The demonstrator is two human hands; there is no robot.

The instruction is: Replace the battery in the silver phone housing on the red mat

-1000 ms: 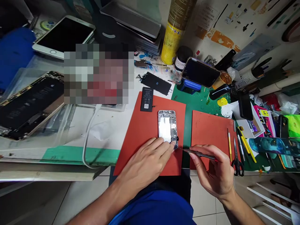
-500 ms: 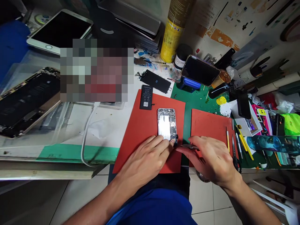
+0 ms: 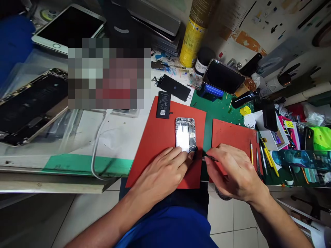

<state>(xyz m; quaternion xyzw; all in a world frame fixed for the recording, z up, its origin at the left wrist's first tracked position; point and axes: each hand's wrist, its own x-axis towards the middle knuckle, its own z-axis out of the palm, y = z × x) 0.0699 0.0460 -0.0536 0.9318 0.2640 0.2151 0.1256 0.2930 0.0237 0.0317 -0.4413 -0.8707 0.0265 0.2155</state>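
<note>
An opened phone (image 3: 185,132) lies on a red mat (image 3: 148,137), its bright metal inner plate and circuit board facing up. My left hand (image 3: 165,168) grips its lower end, fingers curled over the near edge and hiding it. Just right of the phone, my right hand (image 3: 232,174) pinches a slim metal tool (image 3: 204,158) with a ribbed part. Its thin tip points left toward the phone's lower right corner; whether it touches is unclear. Above the phone, a black phone battery (image 3: 163,106) lies across the mat's top left edge.
Behind the battery is a dark flat phone part (image 3: 174,87). A phone (image 3: 224,76) leans on a blue stand (image 3: 212,90). To the right are a second red mat (image 3: 232,132), yellow tweezers (image 3: 270,156) and a blue bottle (image 3: 301,159). A white cable (image 3: 97,148) hangs left.
My right hand has shifted slightly, and the tool's ribbed part now shows between the fingertips. My left hand keeps its hold on the phone. The whole view has moved a little.
</note>
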